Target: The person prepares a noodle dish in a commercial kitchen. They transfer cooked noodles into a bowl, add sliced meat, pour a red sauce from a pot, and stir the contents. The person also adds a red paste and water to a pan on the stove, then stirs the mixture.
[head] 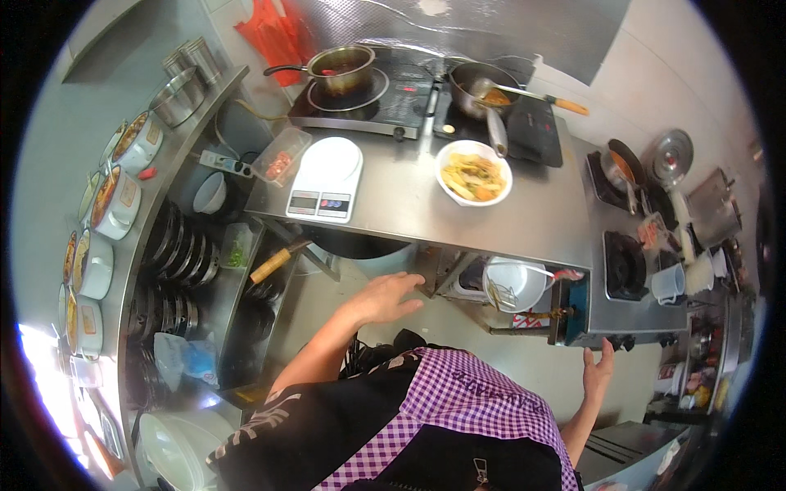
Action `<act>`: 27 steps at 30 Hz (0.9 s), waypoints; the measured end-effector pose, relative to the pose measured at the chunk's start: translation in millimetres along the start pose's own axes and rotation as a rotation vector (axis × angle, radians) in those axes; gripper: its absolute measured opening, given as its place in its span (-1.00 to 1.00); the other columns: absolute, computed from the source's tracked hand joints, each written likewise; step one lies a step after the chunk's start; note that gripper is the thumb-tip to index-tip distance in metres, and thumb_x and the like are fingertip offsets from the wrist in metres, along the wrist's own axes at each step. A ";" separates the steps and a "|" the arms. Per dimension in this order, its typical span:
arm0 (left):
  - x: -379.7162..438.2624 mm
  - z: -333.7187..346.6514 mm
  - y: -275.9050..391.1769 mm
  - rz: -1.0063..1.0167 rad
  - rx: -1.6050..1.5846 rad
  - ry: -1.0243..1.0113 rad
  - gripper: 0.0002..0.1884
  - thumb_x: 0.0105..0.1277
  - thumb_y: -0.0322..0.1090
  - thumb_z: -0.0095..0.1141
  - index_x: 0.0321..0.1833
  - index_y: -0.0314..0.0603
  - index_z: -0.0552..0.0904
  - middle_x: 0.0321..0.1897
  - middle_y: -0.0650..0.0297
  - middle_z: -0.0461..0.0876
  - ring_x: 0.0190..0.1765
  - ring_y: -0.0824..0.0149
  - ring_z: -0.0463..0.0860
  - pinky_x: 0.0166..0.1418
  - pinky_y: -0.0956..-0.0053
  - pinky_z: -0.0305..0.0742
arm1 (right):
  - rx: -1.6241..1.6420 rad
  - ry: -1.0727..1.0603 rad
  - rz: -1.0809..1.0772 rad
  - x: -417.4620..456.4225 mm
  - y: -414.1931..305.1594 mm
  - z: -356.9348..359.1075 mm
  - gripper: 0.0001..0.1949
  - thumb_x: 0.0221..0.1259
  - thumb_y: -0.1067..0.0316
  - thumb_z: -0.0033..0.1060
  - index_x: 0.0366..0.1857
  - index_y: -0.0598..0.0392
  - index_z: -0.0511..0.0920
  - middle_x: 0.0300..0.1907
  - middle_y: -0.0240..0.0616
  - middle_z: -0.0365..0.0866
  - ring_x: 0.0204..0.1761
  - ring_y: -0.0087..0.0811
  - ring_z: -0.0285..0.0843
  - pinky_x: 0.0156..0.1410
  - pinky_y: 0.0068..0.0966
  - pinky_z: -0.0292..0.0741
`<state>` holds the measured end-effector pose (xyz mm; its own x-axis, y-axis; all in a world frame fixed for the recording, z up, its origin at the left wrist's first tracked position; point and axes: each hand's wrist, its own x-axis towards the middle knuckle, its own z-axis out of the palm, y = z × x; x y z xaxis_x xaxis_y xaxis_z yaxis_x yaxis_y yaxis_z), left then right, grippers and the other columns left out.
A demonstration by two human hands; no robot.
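Note:
My left hand point(388, 297) is held over the floor in front of the steel counter point(405, 212), fingers apart and holding nothing. Off to the right, my right hand point(599, 368) is raised by the corner of the side counter, also empty with fingers spread. A white bowl of noodles or cut vegetables point(473, 175) stands on the counter. To its left lies a white digital kitchen scale point(328, 178) with nothing on its plate, beside a clear plastic tub of chopped meat point(282, 156).
Behind stand a saucepan point(341, 70) and a wok with a ladle point(479, 92) on induction cookers. White enamel pots point(116, 202) line the left shelf. Under the counter are a white bucket point(516, 285) and a wooden-handled tool point(271, 265). More pans stand at right.

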<state>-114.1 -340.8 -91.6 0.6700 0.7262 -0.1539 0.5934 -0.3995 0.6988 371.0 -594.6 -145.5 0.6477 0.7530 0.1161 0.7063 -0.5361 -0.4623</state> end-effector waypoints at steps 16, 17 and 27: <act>27.7 -53.1 -26.9 -0.021 -0.306 0.141 -0.54 0.36 -0.30 0.21 0.29 -0.28 0.53 -0.09 0.14 0.73 -0.13 0.34 0.66 0.00 0.45 0.56 | 0.291 -0.092 -0.040 77.0 -167.8 28.3 -0.62 0.18 0.32 0.35 0.07 0.23 0.63 -0.15 -0.04 0.75 -0.20 -0.24 0.71 0.00 -0.38 0.60; 33.1 -55.7 -25.7 -0.020 -0.367 0.160 -0.55 0.37 -0.32 0.20 0.29 -0.28 0.53 -0.10 0.16 0.73 -0.14 0.37 0.66 0.00 0.47 0.56 | 0.309 -0.126 -0.037 84.7 -175.1 25.7 -0.62 0.18 0.32 0.35 0.07 0.24 0.63 -0.15 -0.04 0.75 -0.20 -0.25 0.72 -0.01 -0.39 0.60; 123.5 -82.4 36.5 0.019 -1.195 0.142 -0.40 0.53 -0.05 0.00 0.44 -0.36 0.31 0.14 -0.07 0.60 0.07 0.11 0.68 0.11 0.26 0.61 | 0.392 0.023 -0.687 286.1 -305.2 41.6 -0.52 0.18 0.23 0.34 0.21 0.08 0.54 0.15 -0.04 0.62 0.15 -0.07 0.59 0.23 -0.24 0.50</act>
<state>-46.5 -219.6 -27.5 0.5744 0.8111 -0.1102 -0.2547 0.3051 0.9176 328.8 -199.7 -7.7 0.1118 0.8563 0.5042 0.8006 0.2229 -0.5562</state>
